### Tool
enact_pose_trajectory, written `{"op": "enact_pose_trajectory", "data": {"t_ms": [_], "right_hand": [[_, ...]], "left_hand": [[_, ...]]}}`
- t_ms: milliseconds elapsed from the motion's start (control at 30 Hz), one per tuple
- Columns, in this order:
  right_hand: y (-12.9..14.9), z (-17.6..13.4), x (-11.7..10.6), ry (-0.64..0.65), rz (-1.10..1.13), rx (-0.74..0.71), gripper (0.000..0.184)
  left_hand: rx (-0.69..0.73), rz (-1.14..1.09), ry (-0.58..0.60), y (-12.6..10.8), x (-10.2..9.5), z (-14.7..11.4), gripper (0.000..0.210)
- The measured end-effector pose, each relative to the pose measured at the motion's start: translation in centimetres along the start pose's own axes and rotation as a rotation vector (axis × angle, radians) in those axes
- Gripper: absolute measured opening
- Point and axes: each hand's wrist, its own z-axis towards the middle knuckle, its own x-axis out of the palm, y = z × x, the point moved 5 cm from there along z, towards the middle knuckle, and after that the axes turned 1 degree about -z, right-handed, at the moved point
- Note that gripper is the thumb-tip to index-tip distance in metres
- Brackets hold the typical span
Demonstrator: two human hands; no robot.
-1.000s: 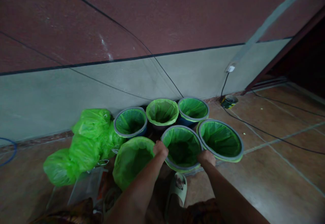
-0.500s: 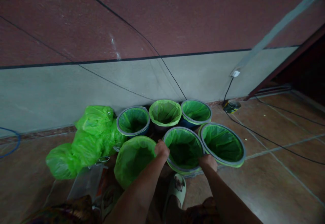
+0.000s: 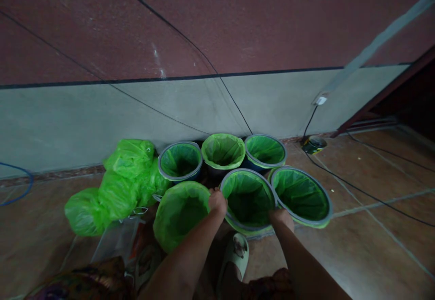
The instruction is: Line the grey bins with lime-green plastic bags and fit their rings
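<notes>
My two hands are on opposite sides of the middle front bin (image 3: pixel 251 170), whose grey ring rim sits over a green bag liner (image 3: pixel 249 189). My left hand (image 3: pixel 218 201) has its fingers closed at the left edge of that rim. On the right edge my right hand (image 3: pixel 281 219) also grips, its fingertips partly hidden in dim light. Left of my left hand stands a bin with a loose green liner (image 3: pixel 183 190) and no ring showing. The right front bin (image 3: pixel 328 191), ringed and lined in green, stands just beyond my right hand.
Behind are three more lined bins, including a ringless middle one (image 3: pixel 223 142), against the wall (image 3: pixel 102 123). Stuffed green plastic bags (image 3: pixel 117 191) are piled left. A tin can (image 3: pixel 314 145) and black cable (image 3: pixel 360 196) lie right. My slipper (image 3: pixel 240 250) is close below the bins.
The whole view has shifted slightly, so things appear a little farther right. Both hands keep their places on the middle front bin's rim.
</notes>
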Motion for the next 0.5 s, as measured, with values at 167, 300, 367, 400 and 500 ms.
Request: {"op": "enact_pose_trajectory", "data": {"t_ms": [167,300,367,400,500], "right_hand": [[-0.1,-0.9,-1.7,-0.029,0.033,0.054,0.052],[0.4,-1.4,-3.9,-0.035,0.036,-0.003,0.048],[1.2,-1.9,-5.2,-0.060,0.029,-0.085,0.046],[1.8,-2.4,-5.7,-0.081,0.025,-0.130,0.046],[4.6,-4.7,-5.8,-0.088,0.008,-0.291,0.045]], "left_hand": [[0.089,-0.005,-0.043,-1.3,-1.0,-0.4,0.043],[0.137,-0.065,-0.126,-1.5,-2.9,-1.7,0.038],[0.156,-0.108,-0.164,-0.7,-4.4,-2.5,0.032],[0.165,-0.130,-0.189,0.1,-5.3,-3.0,0.030],[0.157,-0.187,-0.300,4.4,-8.2,-4.7,0.027]]}}
